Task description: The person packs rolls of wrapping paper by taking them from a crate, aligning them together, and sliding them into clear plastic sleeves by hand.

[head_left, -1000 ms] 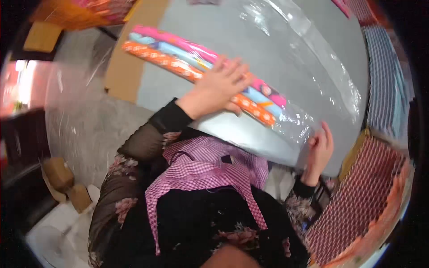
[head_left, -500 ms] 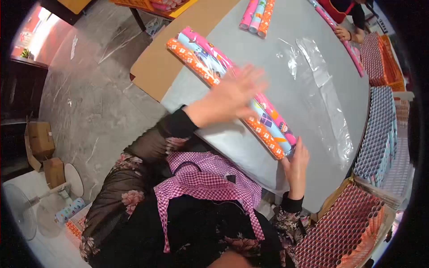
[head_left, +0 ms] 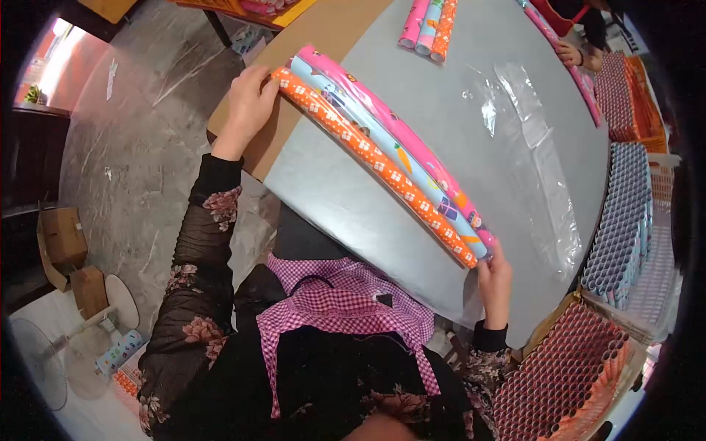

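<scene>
Three rolls of wrapping paper lie side by side across the table: a pink roll [head_left: 401, 132], a light blue roll [head_left: 368, 123] and an orange roll [head_left: 353, 140] with white gift prints. A glossy sheen like clear film shows on them. My left hand [head_left: 248, 103] is closed at the far left end of the orange roll, fingertips partly hidden. At the opposite end, my right hand [head_left: 494, 283] pinches the rolls' ends between thumb and fingers. A clear plastic sleeve [head_left: 540, 158] lies flat on the table to the right of the rolls.
Another three-roll bundle [head_left: 426, 29] lies at the table's far side. A co-worker's hand [head_left: 568, 54] holds a pink roll at the far right. Crates with stacked rolls [head_left: 562, 367] line the right edge. Cardboard [head_left: 323, 44] covers the table's left edge; a fan [head_left: 44, 360] stands lower left.
My left hand has moved from over the middle of the rolls up and left to their far end. My right hand stays at the near end; the rolls have barely shifted.
</scene>
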Motion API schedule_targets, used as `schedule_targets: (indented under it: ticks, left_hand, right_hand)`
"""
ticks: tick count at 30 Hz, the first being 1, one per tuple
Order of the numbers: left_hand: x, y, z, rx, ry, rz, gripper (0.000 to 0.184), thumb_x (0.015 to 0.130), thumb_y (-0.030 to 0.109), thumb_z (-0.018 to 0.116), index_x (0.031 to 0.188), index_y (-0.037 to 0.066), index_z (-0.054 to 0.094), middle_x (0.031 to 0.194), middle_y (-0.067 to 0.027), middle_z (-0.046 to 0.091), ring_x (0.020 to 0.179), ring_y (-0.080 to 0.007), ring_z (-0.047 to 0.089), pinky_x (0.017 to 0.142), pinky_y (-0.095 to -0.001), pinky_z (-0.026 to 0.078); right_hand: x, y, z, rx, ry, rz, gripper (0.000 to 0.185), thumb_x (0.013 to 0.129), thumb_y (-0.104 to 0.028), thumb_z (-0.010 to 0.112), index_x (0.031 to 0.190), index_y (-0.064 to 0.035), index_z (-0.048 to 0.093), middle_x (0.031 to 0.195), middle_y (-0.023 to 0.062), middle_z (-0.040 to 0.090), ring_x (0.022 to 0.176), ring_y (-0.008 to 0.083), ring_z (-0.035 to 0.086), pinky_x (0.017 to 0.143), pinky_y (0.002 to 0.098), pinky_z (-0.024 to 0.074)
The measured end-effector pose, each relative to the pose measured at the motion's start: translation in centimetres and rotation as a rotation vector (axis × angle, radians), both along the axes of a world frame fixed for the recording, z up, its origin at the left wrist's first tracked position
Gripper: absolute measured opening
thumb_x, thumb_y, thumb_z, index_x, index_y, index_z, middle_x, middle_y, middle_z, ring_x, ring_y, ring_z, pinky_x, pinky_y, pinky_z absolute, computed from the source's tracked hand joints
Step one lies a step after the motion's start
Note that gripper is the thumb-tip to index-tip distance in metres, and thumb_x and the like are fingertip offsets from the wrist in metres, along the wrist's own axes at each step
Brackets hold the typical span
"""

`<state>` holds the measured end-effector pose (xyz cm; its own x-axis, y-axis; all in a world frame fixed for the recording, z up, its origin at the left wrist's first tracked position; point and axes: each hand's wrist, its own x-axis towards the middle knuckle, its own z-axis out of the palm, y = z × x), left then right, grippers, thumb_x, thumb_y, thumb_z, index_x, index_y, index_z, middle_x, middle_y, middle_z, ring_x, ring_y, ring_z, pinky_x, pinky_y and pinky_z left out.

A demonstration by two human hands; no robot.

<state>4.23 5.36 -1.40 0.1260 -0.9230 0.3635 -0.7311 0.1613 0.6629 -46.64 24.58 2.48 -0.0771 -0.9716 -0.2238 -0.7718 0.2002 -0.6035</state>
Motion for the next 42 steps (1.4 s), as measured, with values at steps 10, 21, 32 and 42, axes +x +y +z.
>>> schedule_targets:
  ticks: [10,21,32,42]
  left_hand:
    - [2.4,0.9,0.3,-0.084,-0.310,-0.004,0.018,0.085,0.010,0.062,0.102,0.005,0.066,0.113,-0.0125,0.060,0.105,-0.0349,0.055,0.090,-0.0449,0.045]
    - [3.7,0.3,0.8,-0.090,-0.196,-0.170,0.012,0.083,0.010,0.066,0.093,0.005,0.066,0.108,-0.0084,0.060,0.104,-0.0303,0.054,0.089,-0.0419,0.042]
    - [3.6,-0.1,1.9,-0.014,-0.134,-0.261,0.008,0.080,0.005,0.063,0.086,0.001,0.061,0.094,-0.0126,0.061,0.090,-0.0340,0.057,0.078,-0.0413,0.045]
    - [-5.7,0.4,5.2,-0.177,-0.554,-0.555,0.069,0.083,0.034,0.072,0.139,0.004,0.045,0.148,-0.0146,0.042,0.135,-0.0357,0.041,0.109,-0.0477,0.032]
  right_hand:
    - [1.1,-0.3,1.1,0.008,0.280,0.015,0.046,0.087,-0.001,0.055,0.132,-0.0082,0.054,0.082,0.0233,0.065,0.070,0.0323,0.066,0.064,0.0394,0.0496]
    - [0.8,0.0,1.3,0.017,0.310,-0.034,0.048,0.084,0.004,0.052,0.130,-0.0081,0.056,0.083,0.0224,0.065,0.074,0.0286,0.067,0.068,0.0368,0.0503]
    - [1.3,-0.7,1.5,0.059,0.223,-0.091,0.037,0.082,0.002,0.054,0.118,-0.0014,0.060,0.083,0.0264,0.063,0.074,0.0404,0.064,0.065,0.0405,0.0494]
    - [-0.7,-0.3,0.2,-0.016,0.321,0.014,0.021,0.083,-0.009,0.061,0.101,-0.0009,0.059,0.082,0.0253,0.061,0.078,0.0447,0.060,0.064,0.0486,0.0464]
